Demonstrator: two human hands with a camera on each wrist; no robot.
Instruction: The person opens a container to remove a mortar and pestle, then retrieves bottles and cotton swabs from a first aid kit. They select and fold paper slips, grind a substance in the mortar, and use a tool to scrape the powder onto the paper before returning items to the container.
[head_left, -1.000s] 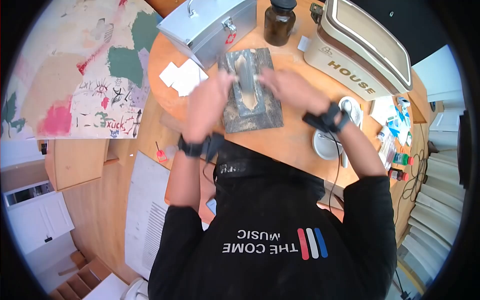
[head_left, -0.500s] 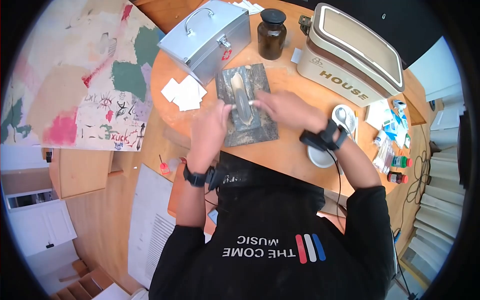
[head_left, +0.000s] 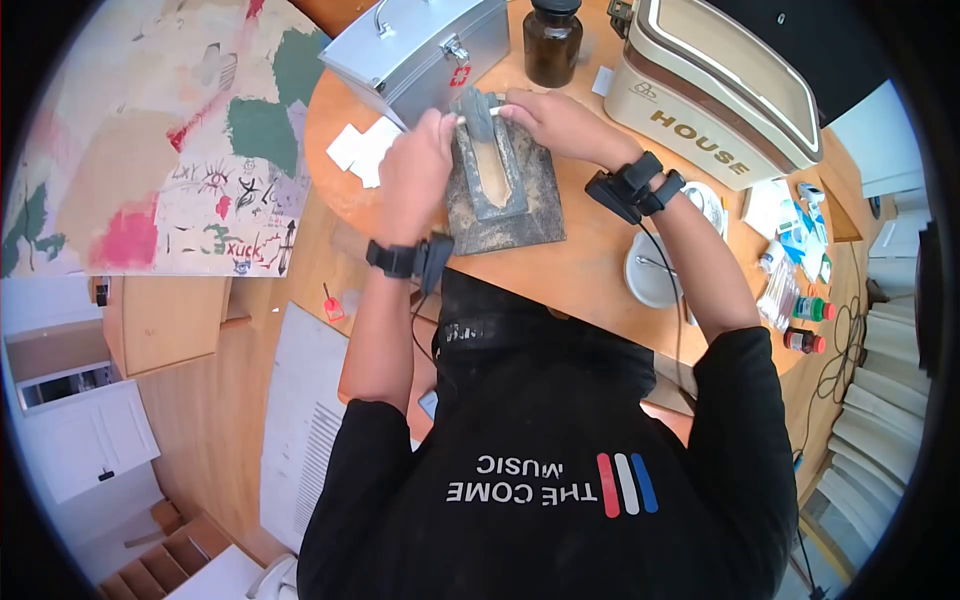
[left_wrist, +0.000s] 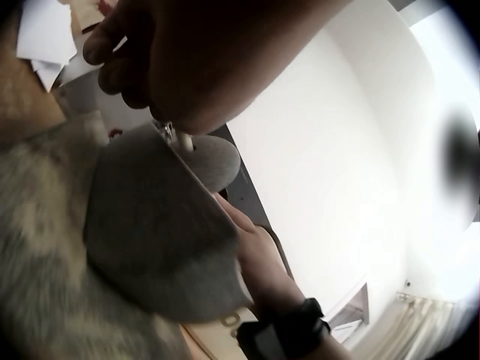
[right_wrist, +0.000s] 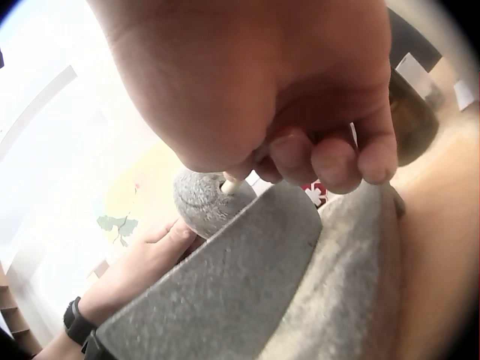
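A grey stone grinding wheel (head_left: 478, 118) stands upright at the far end of a boat-shaped stone trough (head_left: 500, 212). Tan powder (head_left: 489, 172) coats the trough's hollow. From the wheel's hub a pale rod (right_wrist: 231, 184) sticks out to both sides. My left hand (head_left: 415, 165) grips the rod's left end, and my right hand (head_left: 560, 120) has the right end, fingers curled. Beneath the trough lies a dark, dusty slab (head_left: 540, 190). In the left wrist view the trough's wall (left_wrist: 157, 225) rises in front of the wheel (left_wrist: 214, 161).
A silver metal case (head_left: 420, 60) stands just past the trough's far left. Behind are a brown jar (head_left: 552, 48) and a cream box marked HOUSE (head_left: 700, 110). White papers (head_left: 362, 152) lie left. On the right are a white bowl (head_left: 648, 275) and small bottles (head_left: 812, 309).
Both hands rolled the wheel toward the near end of the trough half a second ago, and have now brought it to the far end. Their hold on the rod has stayed.
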